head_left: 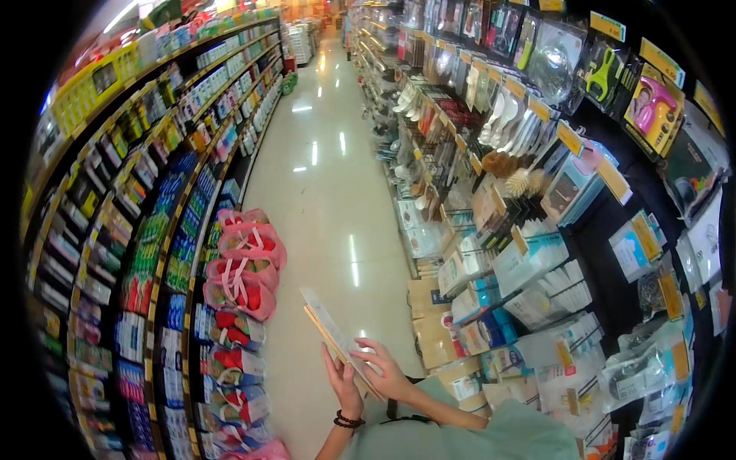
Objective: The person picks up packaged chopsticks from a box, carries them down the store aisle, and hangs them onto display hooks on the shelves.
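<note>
A long, flat packet with a light wooden-looking edge and a clear or pale face is held tilted in front of me, over the aisle floor. What is inside it I cannot make out. My left hand, with a dark bead bracelet at the wrist, grips the packet from its left side. On the other side, my right hand rests bent, slightly parted fingers against the packet's face. Its thumb is hard to see.
A pale, shiny aisle floor runs ahead between shelves. Pink bags and red-filled packs line the left shelf's foot. On the right, hooks carry kitchen tools, white spoons, brushes and plastic packets, close to my right arm.
</note>
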A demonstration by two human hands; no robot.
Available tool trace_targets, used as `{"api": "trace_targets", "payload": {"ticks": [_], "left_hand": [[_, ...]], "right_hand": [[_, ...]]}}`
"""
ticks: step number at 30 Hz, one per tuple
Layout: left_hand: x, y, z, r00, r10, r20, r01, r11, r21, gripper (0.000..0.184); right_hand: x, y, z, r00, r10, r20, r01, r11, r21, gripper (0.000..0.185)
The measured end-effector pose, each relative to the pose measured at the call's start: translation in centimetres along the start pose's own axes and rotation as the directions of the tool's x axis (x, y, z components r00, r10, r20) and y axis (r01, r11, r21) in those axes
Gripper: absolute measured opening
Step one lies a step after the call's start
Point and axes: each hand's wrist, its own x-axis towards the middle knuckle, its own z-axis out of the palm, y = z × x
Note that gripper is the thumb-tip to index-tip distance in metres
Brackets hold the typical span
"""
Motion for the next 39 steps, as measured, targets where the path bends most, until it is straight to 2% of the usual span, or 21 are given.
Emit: {"api": "trace_targets", "payload": {"ticks": [1, 2, 4, 5, 7, 8, 10, 12, 13, 15, 17, 19, 20, 21, 23, 26, 29, 32, 33, 36, 39], "left_hand": [[1.6, -1.9, -0.9, 0.999, -0.032, 0.004, 0.032, 0.999, 0.003, 0.081], [3.2, -1.7, -0.5, 0.998, -0.049, 0.026, 0.047, 0.997, 0.056, 0.08], [6.6, -1.4, 0.7, 0.995, -0.078, 0.058, 0.067, 0.985, 0.162, 0.078], [8.4, -1.9, 1.1, 0.997, -0.057, 0.057, 0.049, 0.99, 0.134, 0.079], [12.5, -2.9, 2.0, 0.999, -0.011, 0.051, 0.006, 0.996, 0.086, 0.079], [14.5, -3.4, 1.8, 0.997, -0.031, 0.074, 0.027, 0.998, 0.053, 0.079], [19.2, -6.5, 0.9, 0.989, -0.087, 0.119, 0.088, 0.996, -0.003, 0.078], [24.4, -6.0, 2.8, 0.988, -0.095, 0.119, 0.087, 0.994, 0.067, 0.074], [26.8, -5.3, 4.0, 0.988, -0.12, 0.096, 0.115, 0.991, 0.062, 0.073], [31.9, -4.1, 6.8, 0.988, -0.142, 0.056, 0.139, 0.989, 0.048, 0.067], [36.8, -4.5, 9.3, 0.996, -0.052, 0.074, 0.049, 0.998, 0.047, 0.068], [40.5, -5.3, 10.4, 0.996, -0.053, 0.069, 0.051, 0.998, 0.026, 0.068], [42.4, -6.0, 10.8, 0.994, -0.087, 0.061, 0.087, 0.996, 0.001, 0.069], [44.5, -6.6, 11.5, 0.992, -0.114, 0.059, 0.116, 0.993, -0.032, 0.069], [47.7, -6.9, 13.6, 0.993, -0.076, 0.088, 0.07, 0.995, 0.067, 0.067], [53.0, -8.2, 16.0, 0.986, -0.105, 0.127, 0.097, 0.993, 0.065, 0.066], [58.4, -9.8, 18.1, 0.973, -0.155, 0.169, 0.145, 0.987, 0.066, 0.065], [64.1, -12.1, 19.9, 0.963, -0.195, 0.184, 0.197, 0.98, 0.006, 0.067], [66.4, -13.5, 20.1, 0.96, -0.201, 0.196, 0.207, 0.978, -0.01, 0.068], [73.9, -14.7, 22.8, 0.95, -0.203, 0.237, 0.209, 0.978, 0.001, 0.069], [81.7, -15.2, 26.1, 0.946, -0.185, 0.266, 0.177, 0.983, 0.052, 0.071]], "right_hand": [[1.4, 0.7, -0.3, 1.0, 0.029, 0.005, -0.029, 0.999, 0.041, 0.048], [2.7, 1.6, -0.2, 0.986, 0.163, 0.026, -0.165, 0.954, 0.25, 0.047], [5.4, 3.9, 0.0, 0.914, 0.376, 0.154, -0.387, 0.689, 0.613, 0.045], [7.0, 4.9, 0.0, 0.904, 0.392, 0.168, -0.407, 0.678, 0.612, 0.044], [10.5, 6.9, -0.3, 0.97, 0.242, 0.036, -0.242, 0.928, 0.283, 0.044], [12.3, 7.6, -0.5, 0.99, 0.144, -0.013, -0.142, 0.986, 0.09, 0.044], [16.0, 12.2, -0.1, 0.976, 0.215, 0.043, -0.215, 0.9, 0.38, 0.042], [20.8, 16.0, -0.4, 0.956, 0.262, 0.131, -0.287, 0.742, 0.606, 0.042], [23.7, 17.8, -0.9, 0.995, 0.089, 0.038, -0.097, 0.906, 0.412, 0.043], [29.1, 19.5, -1.7, 0.972, 0.205, 0.114, -0.23, 0.741, 0.631, 0.043], [33.6, 20.9, -2.4, 0.942, 0.276, 0.188, -0.318, 0.569, 0.758, 0.045], [37.8, 22.7, -2.7, 0.982, 0.181, -0.053, -0.138, 0.879, 0.457, 0.044], [39.4, 23.5, -2.9, 0.985, 0.094, -0.147, -0.055, 0.967, 0.25, 0.043], [40.8, 24.7, -3.1, 0.977, 0.186, -0.106, -0.129, 0.905, 0.406, 0.042], [43.7, 26.9, -3.8, 0.939, 0.343, 0.008, -0.261, 0.699, 0.666, 0.04], [47.6, 30.2, -5.5, 0.971, 0.223, -0.083, -0.156, 0.859, 0.488, 0.037], [51.5, 34.0, -6.9, 0.964, 0.244, -0.104, -0.155, 0.838, 0.524, 0.037], [55.7, 36.8, -8.2, 0.891, 0.453, 0.039, -0.347, 0.622, 0.702, 0.04], [57.0, 39.4, -8.1, 0.977, 0.182, -0.112, -0.161, 0.972, 0.173, 0.044], [62.5, 43.7, -8.7, 0.948, 0.301, -0.104, -0.244, 0.895, 0.374, 0.048], [68.9, 47.6, -10.1, 0.898, 0.424, 0.115, -0.407, 0.704, 0.582, 0.049]]}}
